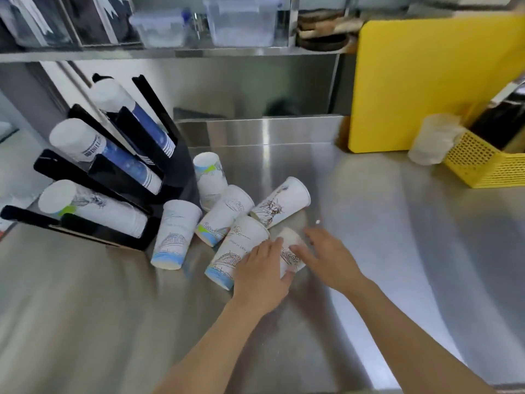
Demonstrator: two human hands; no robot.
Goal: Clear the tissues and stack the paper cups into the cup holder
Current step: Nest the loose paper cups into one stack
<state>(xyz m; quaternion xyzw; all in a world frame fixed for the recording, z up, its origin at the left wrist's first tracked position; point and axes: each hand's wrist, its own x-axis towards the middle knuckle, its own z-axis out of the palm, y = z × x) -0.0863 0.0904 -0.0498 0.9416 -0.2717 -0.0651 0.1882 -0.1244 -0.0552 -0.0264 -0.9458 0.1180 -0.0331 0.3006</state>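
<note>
Several white printed paper cups stand or lie in a cluster on the steel counter, among them one upside down [175, 234], one tilted [210, 179] and one on its side [281, 201]. A black cup holder [133, 194] at the left holds three slanted stacks of cups. My left hand [262, 273] rests over a lying cup [235, 248] and touches a small cup [290, 253]. My right hand [326, 255] reaches to that small cup from the right, fingers spread. The picture is blurred, so the grip is unclear. No tissue is visible.
A yellow cutting board [431, 83] leans at the back right. A yellow perforated basket [488, 163] stands beside a crumpled clear plastic bag [434, 140]. A shelf [170, 52] above carries plastic containers. A tiny white speck [317, 222] lies on the counter.
</note>
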